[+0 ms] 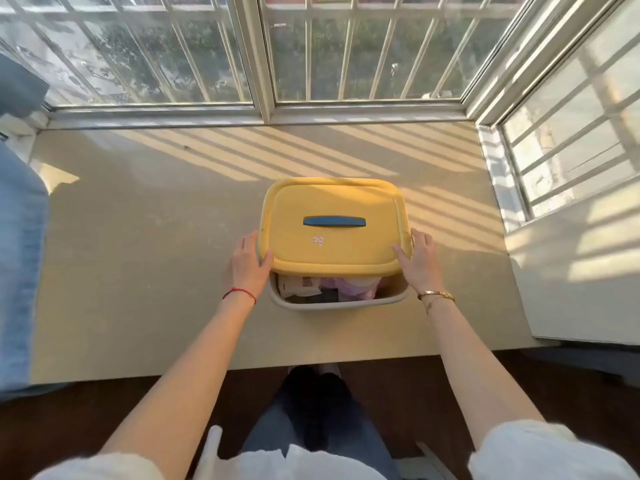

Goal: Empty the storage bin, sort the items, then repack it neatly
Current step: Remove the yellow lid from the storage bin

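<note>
Fingers (403, 252) on lid (332, 209) (contents half-hidden)

A beige counter (138, 237) striped with sunlight runs to barred windows (346, 57) ahead and at right. Blue fabric (19, 254) hangs at left above dark wooden floor (86, 410).

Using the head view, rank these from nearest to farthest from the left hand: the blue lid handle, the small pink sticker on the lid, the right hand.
From the left hand, which grips the lid's left edge:
1. Pink sticker, on the yellow lid's near half.
2. Blue handle, at the lid's centre, just beyond the sticker.
3. Right hand, across on the lid's right edge.
</note>
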### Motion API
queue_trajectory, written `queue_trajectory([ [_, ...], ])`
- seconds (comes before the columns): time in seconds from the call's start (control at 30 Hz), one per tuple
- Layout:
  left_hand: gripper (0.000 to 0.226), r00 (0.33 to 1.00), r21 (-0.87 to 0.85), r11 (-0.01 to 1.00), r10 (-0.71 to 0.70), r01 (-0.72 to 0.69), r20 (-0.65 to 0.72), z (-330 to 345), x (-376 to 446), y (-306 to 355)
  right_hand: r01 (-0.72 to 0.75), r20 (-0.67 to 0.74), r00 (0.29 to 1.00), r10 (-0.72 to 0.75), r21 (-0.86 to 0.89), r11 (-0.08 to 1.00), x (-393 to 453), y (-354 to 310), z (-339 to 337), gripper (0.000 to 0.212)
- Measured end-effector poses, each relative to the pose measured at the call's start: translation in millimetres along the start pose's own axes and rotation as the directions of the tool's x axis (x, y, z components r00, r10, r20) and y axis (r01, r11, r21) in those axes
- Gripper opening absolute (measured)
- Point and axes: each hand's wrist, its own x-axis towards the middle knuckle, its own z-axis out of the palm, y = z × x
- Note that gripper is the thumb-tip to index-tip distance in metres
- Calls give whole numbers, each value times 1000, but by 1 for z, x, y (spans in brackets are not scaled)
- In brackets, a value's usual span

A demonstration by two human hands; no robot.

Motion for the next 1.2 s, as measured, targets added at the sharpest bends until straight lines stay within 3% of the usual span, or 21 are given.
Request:
queue_trajectory([
  [0.27,64,976,-39,983,-174,181,133,22,15,3,-83,11,997,82,38,996,12,2,20,68],
  [0.53,64,990,-118,985,-119,127,75,14,0,13,-97,-61,992,107,145,985,1,0,11,66],
  [0.67,77,992,-195,973,-119,126,50,8,-27,25,-75,-101,990,96,200,977,-29,13,-8,67],
  [0.93,84,995,-306,950,-39,66,93,32,-103,69,-101,-92,987,129,259,961,-97,95,-65,63],
  [1.2,80,998,-344,938,-19,36,52,117,-184,142,-127,-59,988,144,223,966,-121,219,-126,60],
])
